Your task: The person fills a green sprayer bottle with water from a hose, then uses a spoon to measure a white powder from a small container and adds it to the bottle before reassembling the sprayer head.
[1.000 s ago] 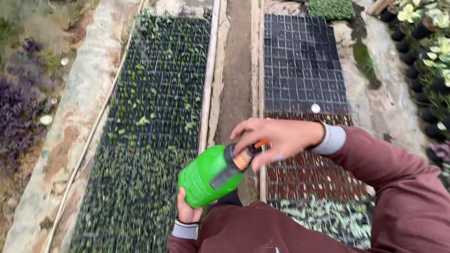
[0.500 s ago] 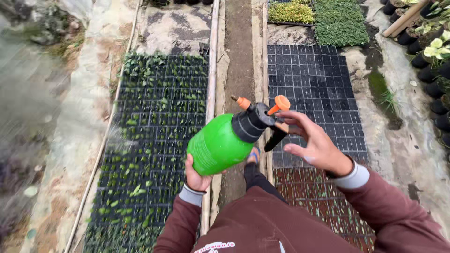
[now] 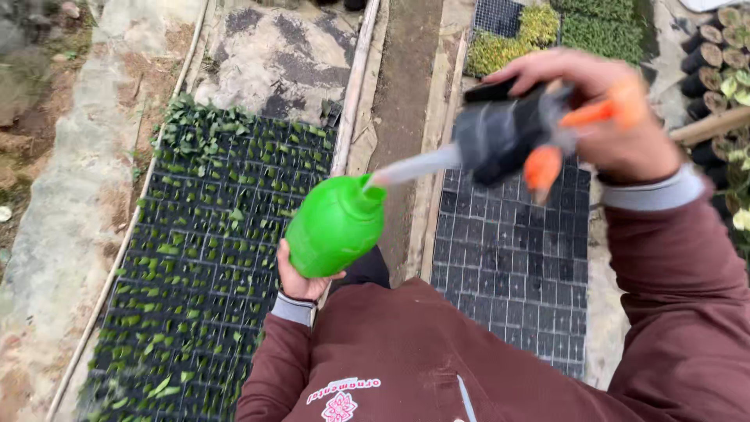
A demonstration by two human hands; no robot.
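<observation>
Bare earth ground (image 3: 406, 94) carries black seedling trays (image 3: 211, 258) with green sprouts and empty black trays (image 3: 508, 266).

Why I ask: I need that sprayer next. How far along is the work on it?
Done: the black pump head is lifted off the green bottle, with its pale tube reaching to the neck. In hand: the left hand holds the bottle from below and the right hand grips the head. Left: the head is not yet seated on the bottle.
</observation>
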